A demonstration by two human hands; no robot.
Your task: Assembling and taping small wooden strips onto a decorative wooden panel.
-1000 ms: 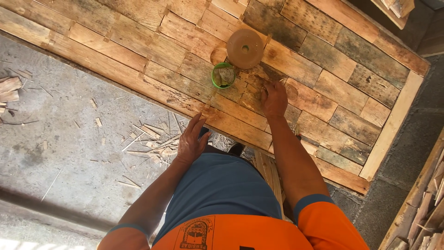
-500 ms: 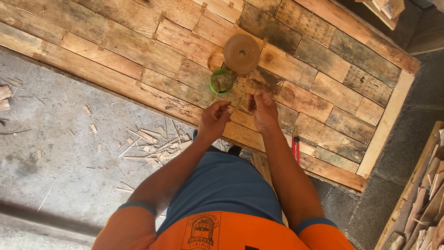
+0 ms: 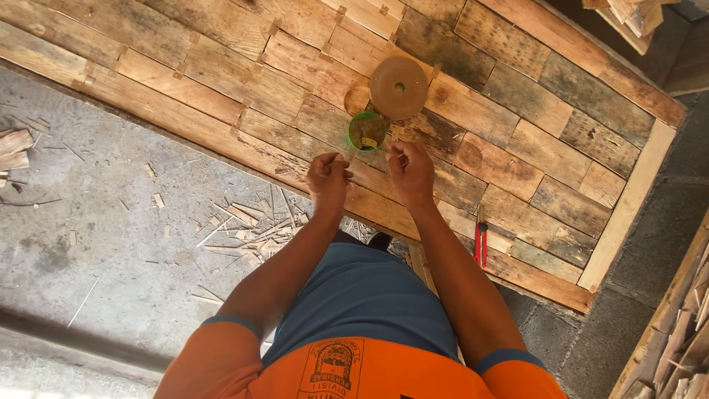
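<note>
**Hands gathered over the wooden panel**

We hold both hands just below the green cup [image 3: 367, 131] on the plank panel [image 3: 517, 148]. Our left hand [image 3: 327, 177] is clenched, apparently pinching something small; our right hand [image 3: 411, 171] curls likewise, contents too small to tell. We judge this a fastener-picking step; placing one demands fine aim. Half a second ago the hands pressed lower on the planks.

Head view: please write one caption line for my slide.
Seen from above, left hand and right hand meet over a patchwork wooden panel, near a green container.
</note>
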